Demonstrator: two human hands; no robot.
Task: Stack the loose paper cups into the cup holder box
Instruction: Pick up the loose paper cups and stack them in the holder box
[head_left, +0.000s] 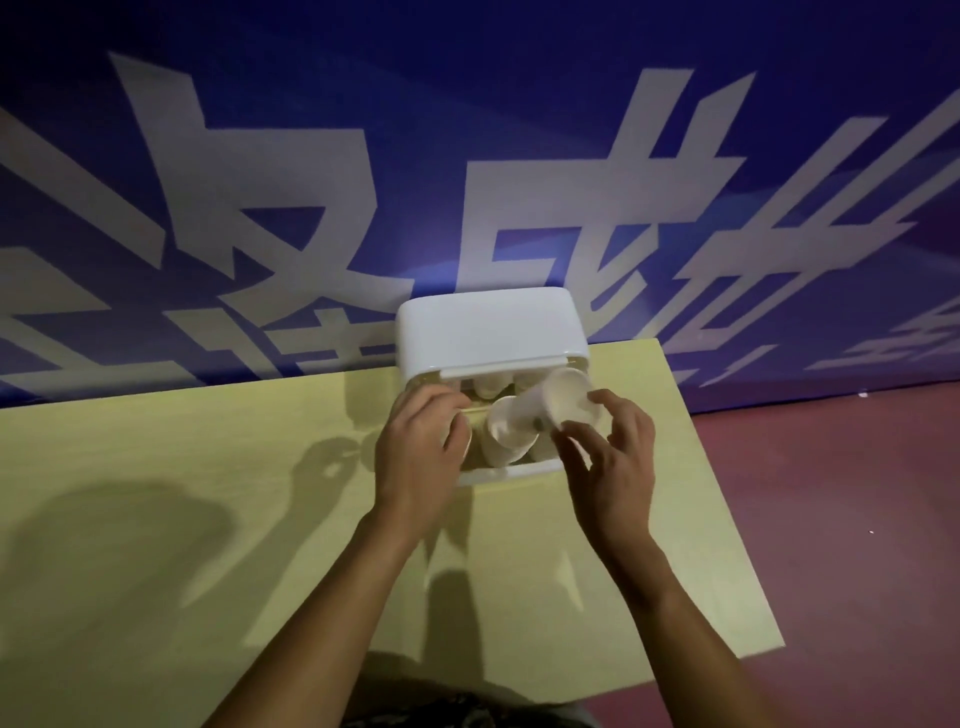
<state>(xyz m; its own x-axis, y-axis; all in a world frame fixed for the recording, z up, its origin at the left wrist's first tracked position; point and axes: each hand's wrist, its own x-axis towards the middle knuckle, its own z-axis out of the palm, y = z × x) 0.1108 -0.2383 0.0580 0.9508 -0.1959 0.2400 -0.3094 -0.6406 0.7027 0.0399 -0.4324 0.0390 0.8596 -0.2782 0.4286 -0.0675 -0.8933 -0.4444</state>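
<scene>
Cups going into the cup holder box (493, 332) on the table (156, 467)

Right hand (610, 467) pinches a tilted paper cup (540, 408), mouth far-right, base toward the box's upright cups; left hand (421, 457) grips another cup (462, 441) at the box's left.

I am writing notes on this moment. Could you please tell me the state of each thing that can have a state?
cup holder box: open, lid raised at the back, cups inside.
tilted paper cup: leaning over the box, mouth toward the camera, touched by right hand.
cup stack: upright inside the box.
left hand: fingers curled on a cup at the box's left side.
right hand: fingertips pinch the tilted cup.
</scene>
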